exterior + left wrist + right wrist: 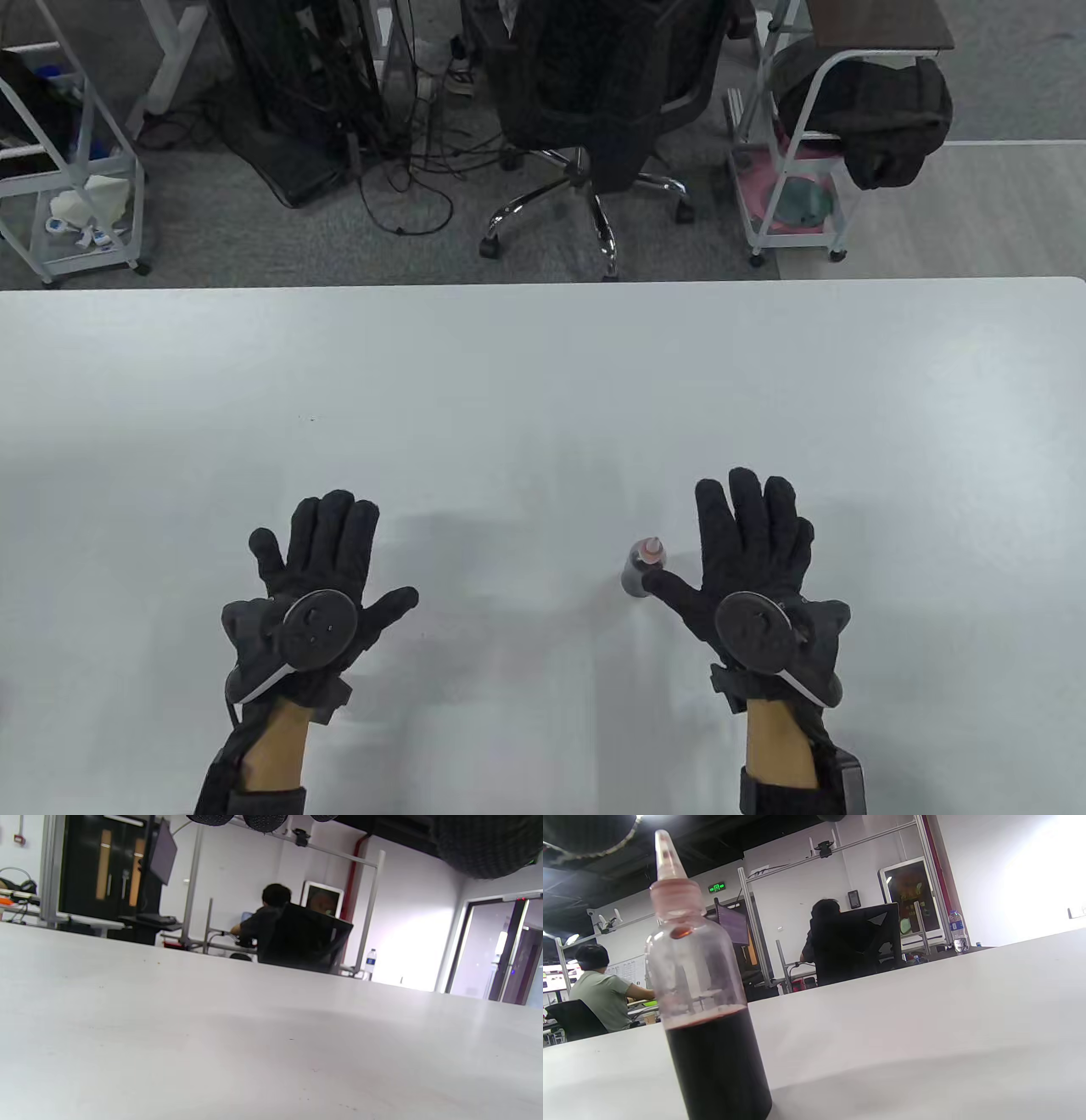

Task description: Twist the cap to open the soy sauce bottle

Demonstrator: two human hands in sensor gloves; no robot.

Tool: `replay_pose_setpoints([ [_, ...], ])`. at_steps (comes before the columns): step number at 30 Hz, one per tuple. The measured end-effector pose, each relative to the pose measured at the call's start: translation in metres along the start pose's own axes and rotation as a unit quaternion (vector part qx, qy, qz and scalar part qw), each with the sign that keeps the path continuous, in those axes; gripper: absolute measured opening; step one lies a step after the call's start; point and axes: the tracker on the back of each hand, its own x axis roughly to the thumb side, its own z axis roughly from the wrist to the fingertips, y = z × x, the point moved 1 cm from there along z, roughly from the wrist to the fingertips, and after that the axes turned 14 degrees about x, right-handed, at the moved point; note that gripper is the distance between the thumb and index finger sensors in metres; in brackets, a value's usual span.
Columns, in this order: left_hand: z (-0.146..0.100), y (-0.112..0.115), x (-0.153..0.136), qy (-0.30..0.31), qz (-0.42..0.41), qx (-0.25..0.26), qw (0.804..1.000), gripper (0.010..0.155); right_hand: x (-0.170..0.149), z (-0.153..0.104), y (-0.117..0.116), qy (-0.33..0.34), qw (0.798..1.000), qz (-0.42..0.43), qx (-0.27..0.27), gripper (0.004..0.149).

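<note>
A small clear bottle point(645, 570) half full of dark soy sauce stands upright on the white table point(543, 382), topped by a pinkish pointed cap point(651, 550). In the right wrist view the bottle point(712, 1035) is close at the left, its cap point(670, 887) on. My right hand point(755, 552) lies flat, fingers spread, just right of the bottle; its thumb tip is beside the bottle's base. My left hand point(318, 569) lies flat and empty well to the left. Only its fingertips point(263, 820) show in the left wrist view.
Beyond the table's far edge stand a black office chair point(594, 110), white metal carts point(797, 161) and tangled cables on the floor. The wrist views show people seated at desks across the room.
</note>
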Motion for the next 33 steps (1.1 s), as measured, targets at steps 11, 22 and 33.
replay_pose_setpoints([
  [11, 0.001, 0.002, 0.005, 0.004, 0.000, -0.010, 1.000, 0.100, -0.003, 0.008, -0.017, -0.013, 0.998, 0.027, 0.047, 0.108],
  [22, 0.001, 0.007, 0.016, 0.018, -0.012, -0.021, 1.000, 0.099, 0.000, 0.026, -0.040, -0.032, 0.994, 0.060, 0.086, 0.109],
  [33, -0.003, 0.004, 0.035, 0.049, -0.020, -0.017, 0.998, 0.095, 0.010, 0.042, -0.060, 0.025, 0.979, 0.135, 0.148, 0.070],
])
